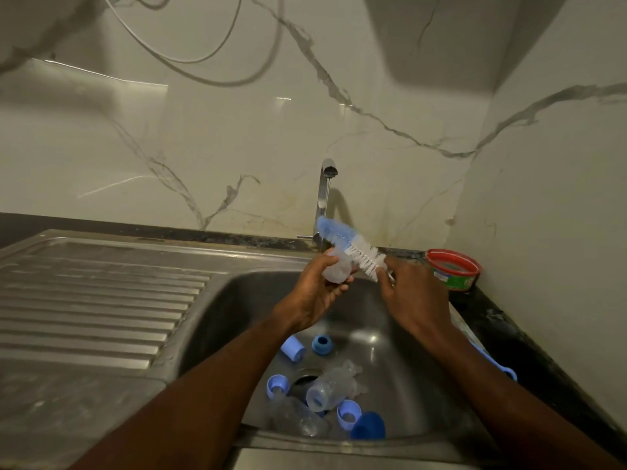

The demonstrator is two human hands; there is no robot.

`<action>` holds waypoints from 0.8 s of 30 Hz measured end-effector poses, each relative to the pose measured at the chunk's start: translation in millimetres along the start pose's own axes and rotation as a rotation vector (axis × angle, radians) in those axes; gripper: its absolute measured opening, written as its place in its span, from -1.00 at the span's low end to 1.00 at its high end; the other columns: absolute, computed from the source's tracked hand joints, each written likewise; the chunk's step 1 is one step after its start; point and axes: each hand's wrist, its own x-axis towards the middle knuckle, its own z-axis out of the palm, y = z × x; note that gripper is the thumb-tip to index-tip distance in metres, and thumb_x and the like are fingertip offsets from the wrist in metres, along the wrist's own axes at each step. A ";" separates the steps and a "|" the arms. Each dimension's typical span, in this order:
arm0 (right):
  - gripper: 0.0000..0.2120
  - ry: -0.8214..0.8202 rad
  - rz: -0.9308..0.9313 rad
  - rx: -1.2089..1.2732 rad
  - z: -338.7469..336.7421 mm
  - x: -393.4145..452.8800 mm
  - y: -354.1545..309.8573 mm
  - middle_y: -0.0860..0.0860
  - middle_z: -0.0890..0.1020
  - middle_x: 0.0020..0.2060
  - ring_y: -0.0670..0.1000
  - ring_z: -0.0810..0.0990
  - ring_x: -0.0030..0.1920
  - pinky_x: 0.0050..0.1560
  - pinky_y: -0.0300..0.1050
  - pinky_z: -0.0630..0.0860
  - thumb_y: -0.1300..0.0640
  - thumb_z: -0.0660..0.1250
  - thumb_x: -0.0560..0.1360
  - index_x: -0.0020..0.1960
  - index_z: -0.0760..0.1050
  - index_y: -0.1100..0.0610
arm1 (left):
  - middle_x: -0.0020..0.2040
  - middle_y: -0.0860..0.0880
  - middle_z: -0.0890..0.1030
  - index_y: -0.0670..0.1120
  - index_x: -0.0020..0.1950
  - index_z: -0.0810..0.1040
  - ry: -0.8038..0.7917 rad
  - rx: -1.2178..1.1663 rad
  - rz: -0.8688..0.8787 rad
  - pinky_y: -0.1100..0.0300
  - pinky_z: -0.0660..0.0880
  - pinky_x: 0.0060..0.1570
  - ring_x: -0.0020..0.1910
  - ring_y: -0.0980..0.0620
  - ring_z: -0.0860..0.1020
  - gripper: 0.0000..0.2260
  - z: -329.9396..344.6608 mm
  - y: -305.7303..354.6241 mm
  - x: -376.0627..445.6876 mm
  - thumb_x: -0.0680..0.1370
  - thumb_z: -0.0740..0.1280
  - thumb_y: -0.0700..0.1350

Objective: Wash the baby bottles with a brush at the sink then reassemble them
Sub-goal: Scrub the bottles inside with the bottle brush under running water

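Left hand (pixel 317 293): raised over the sink (pixel 217 320), palm up, fingers curled around a small clear bottle part (pixel 337 269).
Right hand (pixel 412 300): level with the left, back toward the camera, fingers closed on the base of a bottle brush (pixel 349 244). The blue-and-white bristle head slants up and left across the held part, in front of the tap (pixel 324 195).
Obscured: brush handle hidden behind the right hand; the held part is blurred, its type unclear.
Sink basin contents: clear bottle (pixel 327 390) lying near the drain; a second clear bottle (pixel 298 417) lying at the front; several blue rings and caps (pixel 292 347) scattered around them; dark blue cap (pixel 369 425) at the front wall.
Counter, right: red-rimmed green tub (pixel 454 269).
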 end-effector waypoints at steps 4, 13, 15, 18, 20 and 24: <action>-0.72 -0.008 -0.087 0.052 -5.3 -7.1 -2.2 0.03 0.71 -0.04 0.05 0.65 -0.10 -0.20 -0.13 0.45 -0.08 0.27 0.63 0.24 0.61 0.00 | 0.15 -0.26 0.60 -0.26 0.43 0.38 -0.072 0.081 0.028 0.23 0.61 -0.08 -0.04 -0.06 0.64 -0.48 -9.6 5.0 2.4 0.44 0.18 -0.36; -0.68 -0.001 0.001 0.018 -2.6 -0.5 -4.0 0.02 0.70 0.02 0.00 0.63 -0.08 -0.19 -0.17 0.44 -0.08 0.25 0.64 0.31 0.56 0.00 | 0.28 -0.06 0.59 0.04 0.42 0.42 -0.085 0.586 0.186 0.00 0.63 0.15 0.24 -0.05 0.60 -0.44 -14.2 -3.6 -4.2 0.48 0.53 -0.20; -0.73 -0.043 -0.053 0.058 -5.8 -5.1 -6.9 -0.01 0.69 -0.06 -0.03 0.58 -0.15 -0.23 -0.21 0.36 -0.08 0.26 0.64 0.25 0.58 -0.02 | 0.25 -0.08 0.61 -0.05 0.38 0.44 -0.037 0.538 0.203 0.07 0.63 0.09 0.21 -0.04 0.62 -0.51 -15.8 -4.3 -5.0 0.51 0.51 -0.21; -0.77 -0.077 -0.139 0.040 -9.3 -12.2 -10.7 -0.07 0.63 -0.18 -0.07 0.52 -0.25 -0.31 -0.23 0.33 -0.10 0.24 0.63 0.17 0.58 -0.05 | 0.20 -0.07 0.65 -0.07 0.34 0.49 0.018 0.503 0.252 0.13 0.63 0.03 0.18 -0.03 0.64 -0.57 -19.0 -3.3 -4.7 0.51 0.51 -0.19; -0.74 -0.031 -0.074 0.017 -10.6 -8.6 -8.6 -0.03 0.69 -0.09 -0.02 0.61 -0.16 -0.25 -0.18 0.43 -0.10 0.24 0.63 0.22 0.59 -0.05 | 0.22 -0.09 0.62 -0.05 0.35 0.44 0.049 0.494 0.243 0.13 0.64 0.00 0.18 -0.07 0.64 -0.47 -19.0 -2.9 -2.5 0.46 0.57 -0.13; -0.71 -0.028 -0.024 0.031 -9.3 -3.5 -5.5 0.02 0.71 0.03 0.03 0.65 -0.04 -0.24 -0.20 0.39 -0.07 0.26 0.63 0.27 0.60 -0.01 | 0.26 -0.08 0.52 -0.01 0.38 0.33 0.065 0.508 0.199 0.21 0.62 -0.06 0.19 -0.05 0.58 -0.40 -12.2 -5.3 -3.9 0.46 0.56 -0.14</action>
